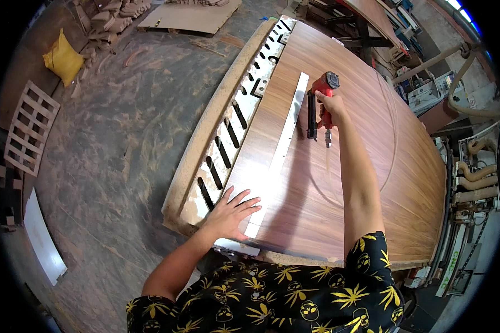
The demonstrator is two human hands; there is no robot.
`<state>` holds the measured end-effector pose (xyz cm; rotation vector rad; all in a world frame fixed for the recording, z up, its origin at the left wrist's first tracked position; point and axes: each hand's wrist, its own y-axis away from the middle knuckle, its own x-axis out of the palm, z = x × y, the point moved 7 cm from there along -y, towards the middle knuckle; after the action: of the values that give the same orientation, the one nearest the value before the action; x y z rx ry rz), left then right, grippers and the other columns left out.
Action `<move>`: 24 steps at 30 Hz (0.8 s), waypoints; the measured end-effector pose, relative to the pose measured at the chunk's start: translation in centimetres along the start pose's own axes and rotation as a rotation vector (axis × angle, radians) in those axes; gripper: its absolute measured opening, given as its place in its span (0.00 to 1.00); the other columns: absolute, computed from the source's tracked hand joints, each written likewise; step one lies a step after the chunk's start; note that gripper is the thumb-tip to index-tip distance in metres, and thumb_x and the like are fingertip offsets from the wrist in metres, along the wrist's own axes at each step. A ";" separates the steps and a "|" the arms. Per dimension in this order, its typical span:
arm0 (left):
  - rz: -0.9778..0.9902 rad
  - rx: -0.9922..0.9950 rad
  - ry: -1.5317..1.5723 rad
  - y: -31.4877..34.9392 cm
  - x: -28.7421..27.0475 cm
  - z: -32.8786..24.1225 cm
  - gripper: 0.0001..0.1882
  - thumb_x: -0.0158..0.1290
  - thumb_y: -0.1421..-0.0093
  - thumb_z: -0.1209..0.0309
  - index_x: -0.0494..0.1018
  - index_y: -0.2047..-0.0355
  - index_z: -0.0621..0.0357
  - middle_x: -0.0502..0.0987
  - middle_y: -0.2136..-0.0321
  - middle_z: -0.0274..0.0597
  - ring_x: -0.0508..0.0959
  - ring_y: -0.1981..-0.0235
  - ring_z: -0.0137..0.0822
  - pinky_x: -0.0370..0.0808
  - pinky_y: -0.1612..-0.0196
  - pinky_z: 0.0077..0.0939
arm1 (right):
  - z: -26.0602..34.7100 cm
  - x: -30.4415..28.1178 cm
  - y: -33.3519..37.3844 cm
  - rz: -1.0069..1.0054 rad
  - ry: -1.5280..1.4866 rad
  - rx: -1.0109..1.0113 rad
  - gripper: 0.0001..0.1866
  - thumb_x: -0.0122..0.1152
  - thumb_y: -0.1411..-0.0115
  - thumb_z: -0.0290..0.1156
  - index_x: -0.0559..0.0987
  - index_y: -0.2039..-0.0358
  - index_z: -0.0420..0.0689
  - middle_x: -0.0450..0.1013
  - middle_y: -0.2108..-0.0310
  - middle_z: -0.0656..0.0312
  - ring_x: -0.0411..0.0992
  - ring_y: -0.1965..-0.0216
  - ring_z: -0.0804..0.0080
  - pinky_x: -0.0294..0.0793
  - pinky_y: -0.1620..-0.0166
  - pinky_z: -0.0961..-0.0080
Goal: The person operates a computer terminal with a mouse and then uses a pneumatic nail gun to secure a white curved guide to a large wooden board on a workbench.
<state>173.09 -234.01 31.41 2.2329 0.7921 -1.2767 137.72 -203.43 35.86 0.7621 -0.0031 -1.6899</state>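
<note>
My right hand (332, 104) is wrapped round the handle of a red and black pneumatic nail gun (322, 84), held beside the far half of a long white strip (288, 133). I cannot tell whether the gun's nose touches anything. The strip lies lengthwise on a large wood-grain panel (366, 172). At the strip's near end my left hand (226, 217) lies flat with its fingers spread, across the panel's left edge and the strip. A thin clear hose (395, 150) curves over the panel.
Left of the panel runs a white slotted machine bed (231, 133) with a dusty beige edge board (205, 114). On the dusty floor (116, 144) are a wooden lattice (32, 127), a yellow sack (64, 58), a white sheet (43, 238) and a brown board (189, 15). Machinery with pipes (478, 183) stands at right.
</note>
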 end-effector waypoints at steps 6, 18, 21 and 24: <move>-0.003 0.006 -0.058 0.0 0.0 0.0 0.55 0.62 0.57 0.31 0.62 0.31 0.42 0.57 0.29 0.28 0.49 0.26 0.41 0.39 0.26 0.59 | -0.1 0.0 -1.8 -0.010 -0.011 0.034 0.22 0.71 0.40 0.45 0.75 0.70 0.38 0.68 0.84 0.61 0.67 0.85 0.68 0.68 0.80 0.64; 0.086 -0.022 -0.084 -0.2 -0.3 -0.1 0.56 0.62 0.55 0.31 0.58 0.29 0.37 0.54 0.27 0.23 0.47 0.26 0.37 0.38 0.25 0.56 | 0.6 0.7 -3.8 -0.008 0.012 0.017 0.21 0.71 0.40 0.43 0.74 0.72 0.39 0.67 0.84 0.62 0.65 0.86 0.68 0.67 0.80 0.64; 0.084 -0.028 -0.071 -0.1 -0.5 -0.1 0.56 0.62 0.55 0.32 0.58 0.29 0.37 0.54 0.27 0.23 0.47 0.25 0.37 0.37 0.25 0.56 | 0.9 1.2 -3.5 0.000 0.024 0.044 0.20 0.71 0.39 0.43 0.74 0.72 0.39 0.67 0.85 0.62 0.65 0.86 0.68 0.67 0.81 0.64; 0.082 -0.019 -0.068 -0.2 -0.4 -0.1 0.56 0.62 0.55 0.32 0.58 0.29 0.37 0.54 0.27 0.24 0.47 0.25 0.37 0.36 0.25 0.56 | 0.5 0.8 -4.0 0.005 0.028 0.039 0.20 0.70 0.39 0.43 0.74 0.72 0.39 0.67 0.85 0.62 0.65 0.86 0.68 0.67 0.81 0.65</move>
<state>172.85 -233.91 31.78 2.1717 0.6786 -1.2930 133.96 -203.20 34.29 0.8145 -0.0184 -1.6788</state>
